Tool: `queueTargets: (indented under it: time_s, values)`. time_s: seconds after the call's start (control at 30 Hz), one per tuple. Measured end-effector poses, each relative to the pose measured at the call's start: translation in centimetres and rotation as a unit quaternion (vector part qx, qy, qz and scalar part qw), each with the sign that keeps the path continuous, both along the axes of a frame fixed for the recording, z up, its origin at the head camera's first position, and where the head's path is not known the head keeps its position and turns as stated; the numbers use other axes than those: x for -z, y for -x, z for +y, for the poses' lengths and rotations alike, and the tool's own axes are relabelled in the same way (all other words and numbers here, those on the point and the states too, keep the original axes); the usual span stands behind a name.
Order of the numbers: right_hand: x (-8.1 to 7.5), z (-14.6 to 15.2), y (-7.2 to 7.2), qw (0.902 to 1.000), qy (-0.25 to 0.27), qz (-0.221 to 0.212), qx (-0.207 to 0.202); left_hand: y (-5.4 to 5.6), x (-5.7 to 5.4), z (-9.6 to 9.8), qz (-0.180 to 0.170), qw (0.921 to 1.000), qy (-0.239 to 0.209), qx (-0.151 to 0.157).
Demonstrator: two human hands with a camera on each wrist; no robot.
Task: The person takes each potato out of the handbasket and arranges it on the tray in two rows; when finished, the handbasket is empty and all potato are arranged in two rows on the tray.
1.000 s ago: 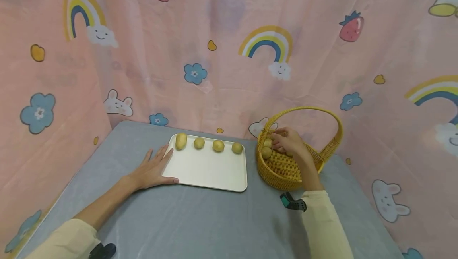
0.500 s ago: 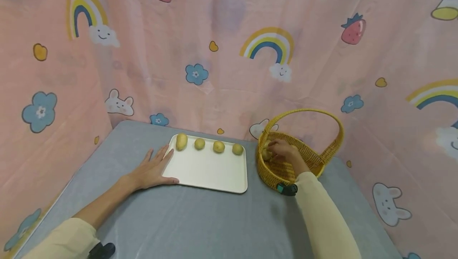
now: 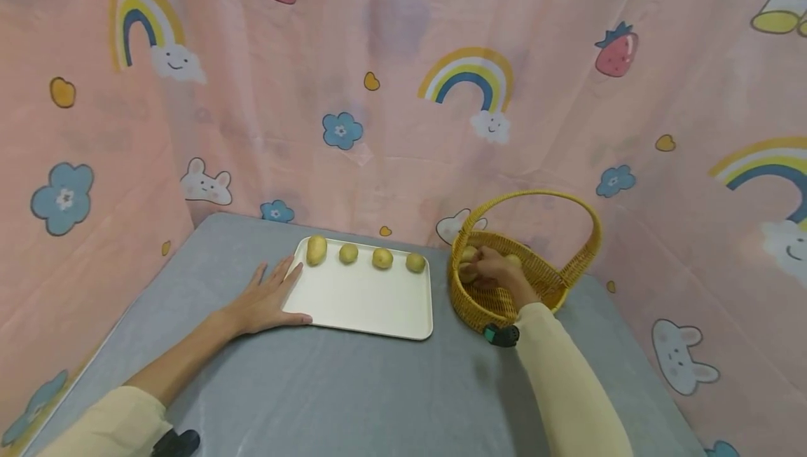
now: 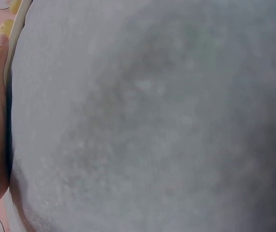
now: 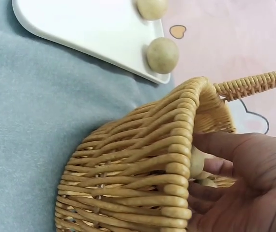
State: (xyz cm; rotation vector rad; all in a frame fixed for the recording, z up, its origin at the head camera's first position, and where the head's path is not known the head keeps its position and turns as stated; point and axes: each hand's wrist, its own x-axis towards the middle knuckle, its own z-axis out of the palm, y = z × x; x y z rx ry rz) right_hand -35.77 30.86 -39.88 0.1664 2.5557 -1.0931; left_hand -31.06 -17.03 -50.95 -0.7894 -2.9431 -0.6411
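Our right hand (image 3: 500,269) curls round a potato (image 5: 197,163) inside the basket (image 3: 471,307); from that hand, the tray (image 3: 362,303) lies at nine o'clock.

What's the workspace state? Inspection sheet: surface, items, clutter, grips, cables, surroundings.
Surface: grey tabletop, cloth-like.
Items: white tray with four potatoes in a row along its far side; wicker basket right of it, upright, more potatoes inside, count partly hidden.
Clutter: nothing seen.
Left grip: hand with fingers spread, at the tray's left edge.
Right grip: hand inside the basket among potatoes; firm hold unclear.
Cables: nothing seen.
Surroundings: pink printed curtain.
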Motion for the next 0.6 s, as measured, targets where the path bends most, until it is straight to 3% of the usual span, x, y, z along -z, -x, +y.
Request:
queueTargets:
  time_s: [0.4,0.6]
  values:
    - [0.9,-0.5,-0.6,0.9981,0.013,0.052,0.032,-0.1,0.0,0.0,-0.007,1.0000,0.003,-0.005]
    - [0.9,-0.5,-1.0,0.9973,0.007,0.056,0.047,0.0,0.1,-0.1,-0.008,0.9999,0.005,-0.011]
